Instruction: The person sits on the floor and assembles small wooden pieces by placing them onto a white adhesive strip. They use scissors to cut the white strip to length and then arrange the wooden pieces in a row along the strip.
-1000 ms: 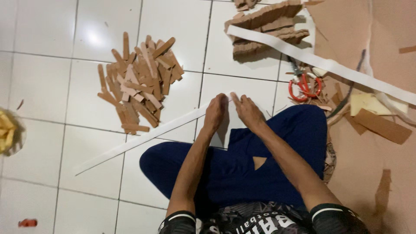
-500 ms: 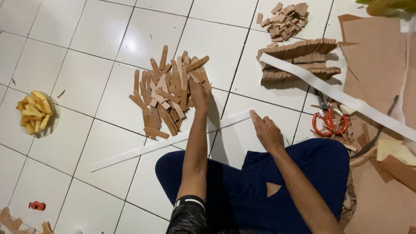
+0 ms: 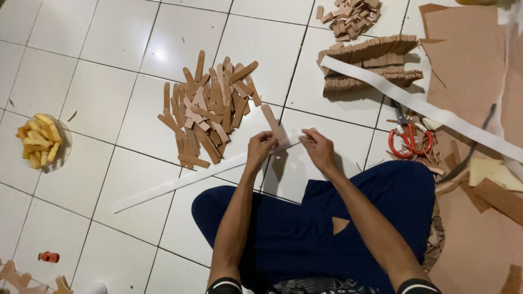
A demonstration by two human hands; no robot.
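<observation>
Left hand [image 3: 260, 148] was pinched shut on one tan strip [image 3: 272, 123], w/ the strip sticking up and away from the fingers. Right hand [image 3: 318, 149] was closed on the near end of a long white band [image 3: 185, 181], right beside the left, so both hands met at the same spot above the knees. That band ran off along the floor tiles [image 3: 98, 92] to the person's left, flat and mostly bare as far as I could see.

Just beyond the hands lay a loose heap of tan strips [image 3: 210, 111], quite big, so plenty looked left to handle; only the one strip was in hand. Further out sat stacked corrugated pieces [image 3: 365, 60], a 2nd white band [image 3: 419, 106] draped over them, and a small pile of short offcuts [image 3: 348, 15]. Red-handled scissors [image 3: 408, 141] lay near the right knee, brown sheets [image 3: 468, 60] past them. Well apart on the left: a plate of yellow fries [image 3: 39, 141].
</observation>
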